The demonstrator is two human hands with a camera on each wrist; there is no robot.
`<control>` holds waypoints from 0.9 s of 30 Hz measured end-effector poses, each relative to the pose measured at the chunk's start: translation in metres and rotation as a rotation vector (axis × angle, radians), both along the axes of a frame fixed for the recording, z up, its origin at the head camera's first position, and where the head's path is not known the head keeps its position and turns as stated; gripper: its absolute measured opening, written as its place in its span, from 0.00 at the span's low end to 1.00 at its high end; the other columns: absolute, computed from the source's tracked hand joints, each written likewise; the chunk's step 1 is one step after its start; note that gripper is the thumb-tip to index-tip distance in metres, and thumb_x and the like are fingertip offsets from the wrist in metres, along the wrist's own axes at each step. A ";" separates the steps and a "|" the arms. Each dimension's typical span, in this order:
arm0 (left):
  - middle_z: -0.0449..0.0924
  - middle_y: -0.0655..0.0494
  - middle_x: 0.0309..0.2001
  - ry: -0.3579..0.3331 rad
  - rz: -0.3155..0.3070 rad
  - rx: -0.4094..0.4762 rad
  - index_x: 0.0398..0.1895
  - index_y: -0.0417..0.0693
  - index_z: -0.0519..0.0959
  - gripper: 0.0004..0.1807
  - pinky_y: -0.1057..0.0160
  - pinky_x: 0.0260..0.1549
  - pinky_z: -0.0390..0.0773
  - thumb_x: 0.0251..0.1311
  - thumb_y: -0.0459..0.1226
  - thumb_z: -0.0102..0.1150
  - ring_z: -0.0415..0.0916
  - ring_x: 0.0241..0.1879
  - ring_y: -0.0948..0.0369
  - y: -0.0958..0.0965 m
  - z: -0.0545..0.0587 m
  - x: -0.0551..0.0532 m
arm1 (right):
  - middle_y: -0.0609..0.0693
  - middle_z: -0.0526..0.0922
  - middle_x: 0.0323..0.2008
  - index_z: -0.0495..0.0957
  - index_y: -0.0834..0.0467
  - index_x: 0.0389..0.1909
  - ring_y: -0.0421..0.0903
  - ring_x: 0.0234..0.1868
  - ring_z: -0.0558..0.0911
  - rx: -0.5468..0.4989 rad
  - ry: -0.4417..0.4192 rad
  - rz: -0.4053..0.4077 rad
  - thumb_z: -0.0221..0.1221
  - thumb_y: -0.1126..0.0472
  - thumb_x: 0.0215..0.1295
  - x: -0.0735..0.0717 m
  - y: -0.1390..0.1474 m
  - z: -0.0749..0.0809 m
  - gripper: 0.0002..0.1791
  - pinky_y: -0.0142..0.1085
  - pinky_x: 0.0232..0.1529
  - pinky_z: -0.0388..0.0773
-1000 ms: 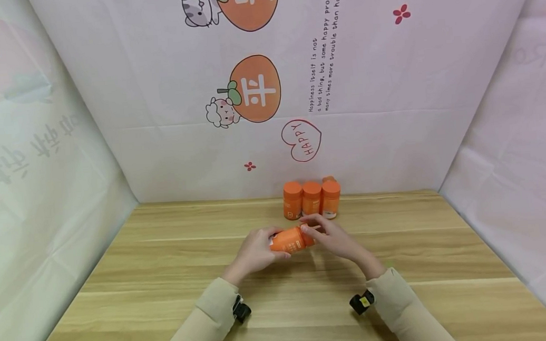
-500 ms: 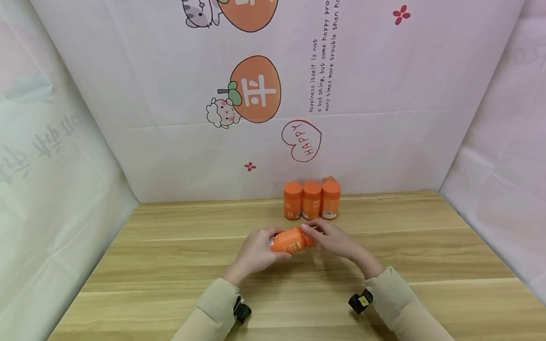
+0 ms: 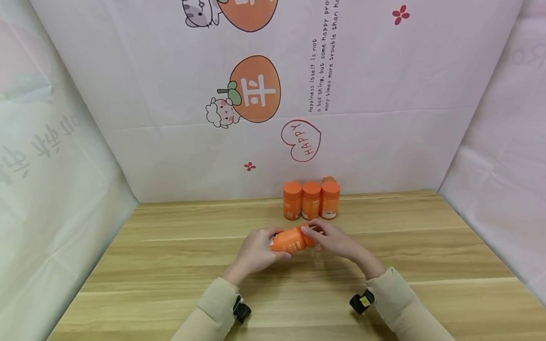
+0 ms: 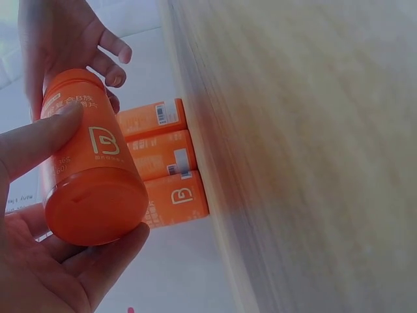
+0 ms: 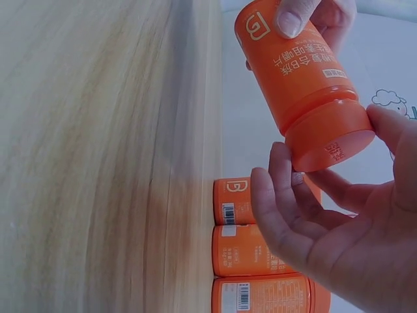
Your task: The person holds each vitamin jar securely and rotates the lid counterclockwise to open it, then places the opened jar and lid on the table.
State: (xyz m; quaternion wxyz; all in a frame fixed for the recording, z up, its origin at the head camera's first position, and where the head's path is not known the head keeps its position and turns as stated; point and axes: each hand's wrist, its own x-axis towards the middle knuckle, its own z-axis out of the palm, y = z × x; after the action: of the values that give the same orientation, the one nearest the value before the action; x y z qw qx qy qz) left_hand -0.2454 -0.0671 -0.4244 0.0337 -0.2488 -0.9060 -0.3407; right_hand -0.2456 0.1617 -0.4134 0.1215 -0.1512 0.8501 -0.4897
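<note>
Above the wooden table, an orange pill bottle [image 3: 287, 241] is held tilted nearly sideways, its cap end toward the right. My left hand [image 3: 254, 252] grips its body, thumb on the label and fingers round the other side. At the other end, my right hand [image 3: 336, 239] pinches the orange screw cap [image 5: 331, 135] between thumb and fingers. The cap sits on the bottle neck, and the right wrist view shows its flat top with small printed marks. White lettering and a "B" logo mark the bottle body [image 4: 98, 140].
Behind the hands, three similar orange bottles [image 3: 310, 202] stand upright side by side at the table's [image 3: 187, 234] back. A rounded orange shape [image 3: 329, 178] peeks out behind the right one. White printed sheets [image 3: 371, 148] enclose the back and sides.
My right fingers, raised and spread over the cap a second ago, have come down and curled around it. The label has turned slightly. My left hand has stayed in place.
</note>
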 end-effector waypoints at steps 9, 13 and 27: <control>0.81 0.55 0.43 -0.003 0.004 -0.006 0.52 0.48 0.78 0.30 0.61 0.35 0.73 0.43 0.45 0.74 0.74 0.35 0.61 -0.001 -0.001 -0.001 | 0.62 0.70 0.59 0.62 0.61 0.65 0.54 0.54 0.75 -0.060 -0.002 0.073 0.49 0.49 0.72 0.002 0.003 0.003 0.28 0.51 0.47 0.78; 0.81 0.55 0.43 -0.011 0.006 -0.001 0.52 0.49 0.78 0.30 0.61 0.35 0.73 0.42 0.45 0.74 0.73 0.34 0.61 -0.001 -0.001 -0.002 | 0.62 0.69 0.60 0.62 0.59 0.65 0.54 0.54 0.75 -0.077 0.006 0.087 0.50 0.50 0.71 0.001 0.004 0.002 0.27 0.50 0.47 0.78; 0.81 0.54 0.42 -0.028 0.019 0.001 0.52 0.48 0.78 0.31 0.60 0.35 0.73 0.42 0.45 0.74 0.73 0.34 0.61 0.000 -0.001 -0.003 | 0.56 0.69 0.61 0.67 0.51 0.62 0.61 0.59 0.72 -0.089 0.107 0.099 0.57 0.53 0.67 -0.003 0.008 -0.005 0.24 0.51 0.50 0.77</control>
State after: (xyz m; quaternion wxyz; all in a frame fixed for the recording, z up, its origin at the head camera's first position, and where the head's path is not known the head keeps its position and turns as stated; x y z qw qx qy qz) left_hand -0.2480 -0.0670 -0.4257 0.0244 -0.2354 -0.9085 -0.3444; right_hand -0.2483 0.1700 -0.4183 0.0930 -0.2242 0.8243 -0.5115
